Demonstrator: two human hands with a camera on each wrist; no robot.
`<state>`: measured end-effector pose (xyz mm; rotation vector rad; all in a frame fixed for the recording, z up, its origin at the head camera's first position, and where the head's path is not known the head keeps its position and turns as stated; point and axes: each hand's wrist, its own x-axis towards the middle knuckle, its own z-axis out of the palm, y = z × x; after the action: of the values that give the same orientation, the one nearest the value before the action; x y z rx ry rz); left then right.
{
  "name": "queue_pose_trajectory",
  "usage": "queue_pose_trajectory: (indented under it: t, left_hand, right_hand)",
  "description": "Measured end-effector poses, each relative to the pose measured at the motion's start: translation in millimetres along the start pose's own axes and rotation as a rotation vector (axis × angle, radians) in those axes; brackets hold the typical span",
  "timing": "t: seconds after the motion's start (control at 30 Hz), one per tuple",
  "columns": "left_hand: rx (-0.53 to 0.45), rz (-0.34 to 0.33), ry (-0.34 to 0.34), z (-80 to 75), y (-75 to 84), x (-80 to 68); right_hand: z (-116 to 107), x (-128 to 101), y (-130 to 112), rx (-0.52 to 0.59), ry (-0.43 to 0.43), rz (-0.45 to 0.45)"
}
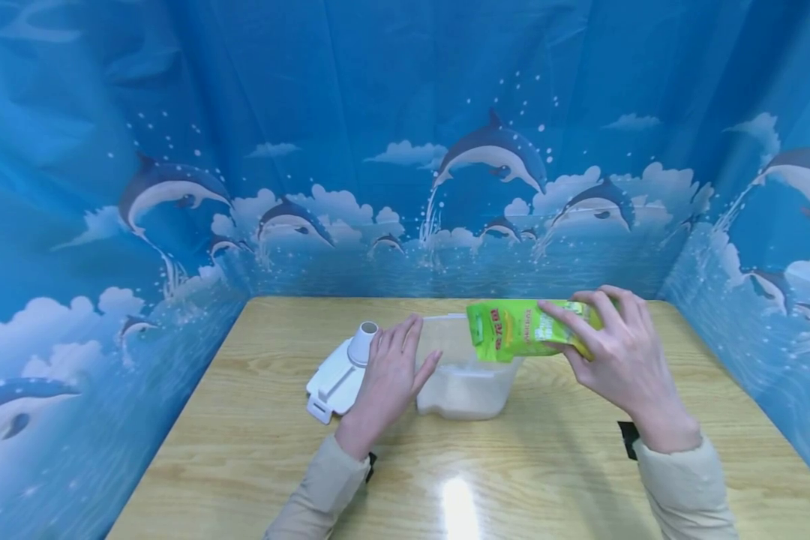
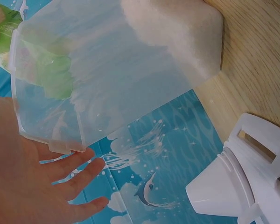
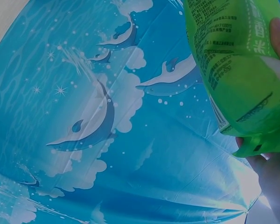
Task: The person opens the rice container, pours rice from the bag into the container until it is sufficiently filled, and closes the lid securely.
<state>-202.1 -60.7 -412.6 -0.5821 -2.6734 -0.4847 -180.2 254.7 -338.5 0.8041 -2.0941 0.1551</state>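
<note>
Fingers (image 2: 79, 184) flat by container (image 2: 107, 84), L-wrist only.

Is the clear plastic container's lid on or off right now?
Off. The clear plastic container stands open-topped with white grains inside, while its white spouted lid lies on the wooden table beside it.

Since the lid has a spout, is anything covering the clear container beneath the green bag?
Nothing visible does: the lid lies on the table left of the container, whose top is open under the green bag.
</note>
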Motion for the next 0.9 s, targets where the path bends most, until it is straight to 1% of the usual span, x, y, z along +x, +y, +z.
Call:
queue_pose_trajectory:
  t: [0.3,0.9]
  left_hand:
    - [-0.004,-0.008,-0.009,-0.3,0.5,0.3]
    - [-0.002,0.007,0.016,0.0,-0.4,0.0]
  right_hand:
    - [-0.2,0.5,-0.2,0.000,0.003,0.001]
    - [-4.5,0.8,-1.4,-0.009,-0.023,0.003]
